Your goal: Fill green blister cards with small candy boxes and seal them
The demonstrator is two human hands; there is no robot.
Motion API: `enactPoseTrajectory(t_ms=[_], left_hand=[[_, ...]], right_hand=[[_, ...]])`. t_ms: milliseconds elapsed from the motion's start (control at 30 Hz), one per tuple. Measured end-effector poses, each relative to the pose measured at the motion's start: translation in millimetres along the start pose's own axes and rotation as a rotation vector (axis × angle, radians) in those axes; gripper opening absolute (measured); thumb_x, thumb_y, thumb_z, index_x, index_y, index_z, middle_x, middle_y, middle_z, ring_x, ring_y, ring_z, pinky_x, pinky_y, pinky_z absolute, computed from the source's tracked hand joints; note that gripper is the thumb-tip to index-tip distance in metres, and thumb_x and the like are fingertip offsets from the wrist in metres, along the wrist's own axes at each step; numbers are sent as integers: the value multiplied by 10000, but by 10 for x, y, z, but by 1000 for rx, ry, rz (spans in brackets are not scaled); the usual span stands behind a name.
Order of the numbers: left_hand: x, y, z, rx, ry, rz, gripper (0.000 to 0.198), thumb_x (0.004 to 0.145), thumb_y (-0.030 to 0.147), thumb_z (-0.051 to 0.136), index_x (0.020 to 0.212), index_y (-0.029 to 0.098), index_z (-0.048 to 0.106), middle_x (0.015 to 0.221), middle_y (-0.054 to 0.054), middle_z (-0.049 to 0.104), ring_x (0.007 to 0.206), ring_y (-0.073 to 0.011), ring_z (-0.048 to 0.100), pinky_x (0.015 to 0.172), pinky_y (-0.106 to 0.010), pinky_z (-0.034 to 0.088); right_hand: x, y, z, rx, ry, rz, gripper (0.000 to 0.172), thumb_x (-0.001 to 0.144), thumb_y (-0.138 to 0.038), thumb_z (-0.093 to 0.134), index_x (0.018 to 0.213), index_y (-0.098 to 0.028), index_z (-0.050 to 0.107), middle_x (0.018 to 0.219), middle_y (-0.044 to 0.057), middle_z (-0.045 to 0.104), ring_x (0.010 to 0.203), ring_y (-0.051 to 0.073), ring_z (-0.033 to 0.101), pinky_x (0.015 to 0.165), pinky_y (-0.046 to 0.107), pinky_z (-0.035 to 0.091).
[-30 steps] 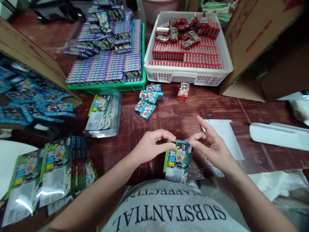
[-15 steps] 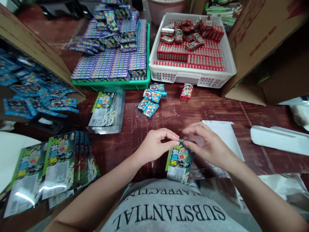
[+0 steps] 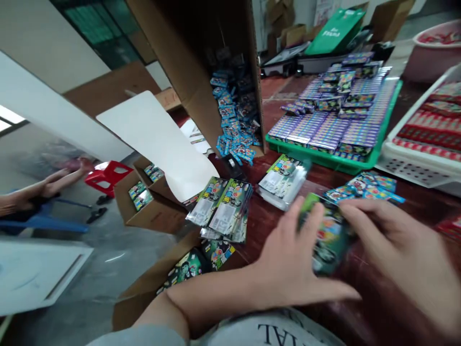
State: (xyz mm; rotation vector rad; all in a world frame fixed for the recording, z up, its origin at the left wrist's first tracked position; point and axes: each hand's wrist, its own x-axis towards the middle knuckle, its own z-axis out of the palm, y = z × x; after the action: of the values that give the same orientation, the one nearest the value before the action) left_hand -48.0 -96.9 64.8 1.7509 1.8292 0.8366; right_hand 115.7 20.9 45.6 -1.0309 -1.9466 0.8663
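Note:
A green printed packet (image 3: 326,238) sits between both my hands, blurred by motion, above the dark red table (image 3: 414,206). My left hand (image 3: 288,259) grips its left side, thumb up along the edge. My right hand (image 3: 392,250) closes over its right side with the fingers curled on top. Just beyond my fingers lie loose blue small boxes (image 3: 370,186). To the left, on the table's edge, rest stacks of flat green packets (image 3: 225,209) and another clear-wrapped pile (image 3: 283,180).
A green tray of purple boxes (image 3: 338,125) and a white basket of red boxes (image 3: 428,144) stand at the back right. A tipped cardboard carton spills blue boxes (image 3: 236,120). Open cartons (image 3: 151,202) with green packets sit on the floor left. Another person's arm (image 3: 39,190) rests far left.
My view has swung sharply left toward the floor cartons. Both hands still hold the green packet, now carried leftward and tilted, with motion blur.

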Motion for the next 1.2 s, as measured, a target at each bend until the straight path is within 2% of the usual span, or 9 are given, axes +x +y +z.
enactPoseTrajectory(t_ms=[167, 300, 400, 600, 733, 833, 967, 1067, 1200], left_hand=[[-24, -821, -1181, 450, 359, -305, 1037, 764, 380, 718, 1629, 242, 164, 1592, -165, 321, 1411, -371, 453, 1178, -531, 401], [-23, -1626, -1789, 558, 141, -559, 976, 758, 418, 667, 1597, 109, 274, 1460, -223, 471, 1264, -372, 591, 1120, -493, 451], [-1, -1925, -1850, 552, 38, -572, 949, 778, 498, 647, 1564, 67, 334, 1447, -233, 510, 1240, -368, 618, 1108, -476, 460], [94, -1356, -1405, 237, 353, -283, 784, 817, 619, 684, 1459, 202, 512, 1600, -130, 410, 1493, -351, 354, 1250, -516, 250], [305, -759, -720, -799, 109, -378, 697, 871, 637, 644, 1412, 209, 544, 1459, -136, 586, 1363, -303, 541, 1160, -449, 411], [548, -586, -248, -1267, -140, -556, 705, 839, 666, 654, 1310, 143, 611, 1163, -166, 740, 1047, -321, 716, 922, -453, 564], [727, -536, 207, -1227, -322, -541, 508, 743, 315, 828, 1201, 176, 658, 952, -52, 763, 768, -192, 701, 764, -322, 556], [721, -443, 478, -1040, -471, -322, 441, 791, 219, 769, 1218, 203, 661, 1041, -27, 743, 880, -176, 673, 851, -305, 523], [672, -274, 727, -785, -619, -43, 323, 894, 188, 624, 1212, 202, 677, 1124, -42, 723, 1068, -229, 638, 1015, -388, 473]], right_hand=[[580, -332, 923, 193, -319, -235, 505, 1003, -471, 539, 1445, -237, 475, 1370, 120, 652, 1230, 256, 646, 1023, 444, 547], [655, 151, 1434, -386, -366, -353, 816, 837, -392, 779, 1512, -95, 429, 1601, 257, 368, 1490, 434, 335, 1169, 651, 334], [603, 423, 1609, -518, -399, -398, 605, 882, -296, 743, 1409, -60, 561, 1510, 265, 497, 1422, 405, 462, 1161, 599, 379], [384, 398, 1282, -490, -333, -404, 289, 1047, -250, 478, 1171, -185, 731, 1227, 70, 754, 1159, 202, 704, 1064, 336, 533], [18, 172, 650, -313, -89, -522, 335, 990, -142, 566, 1316, -149, 641, 1354, 100, 683, 1328, 215, 593, 1138, 401, 491], [-329, 44, 188, -279, -235, -711, 440, 932, -108, 652, 1365, -167, 597, 1361, 74, 682, 1353, 227, 566, 1157, 450, 478], [-571, 79, -220, -357, -484, -553, 584, 967, -507, 615, 1462, -216, 511, 1515, 100, 546, 1400, 265, 514, 1126, 481, 501], [-541, 213, -384, -354, -315, -245, 877, 943, -662, 538, 1599, -150, 261, 1650, 200, 293, 1509, 327, 337, 1158, 546, 442], [-492, 378, -484, -354, -183, -70, 645, 984, -466, 590, 1522, -177, 381, 1457, 165, 542, 1371, 293, 497, 1128, 522, 475]])
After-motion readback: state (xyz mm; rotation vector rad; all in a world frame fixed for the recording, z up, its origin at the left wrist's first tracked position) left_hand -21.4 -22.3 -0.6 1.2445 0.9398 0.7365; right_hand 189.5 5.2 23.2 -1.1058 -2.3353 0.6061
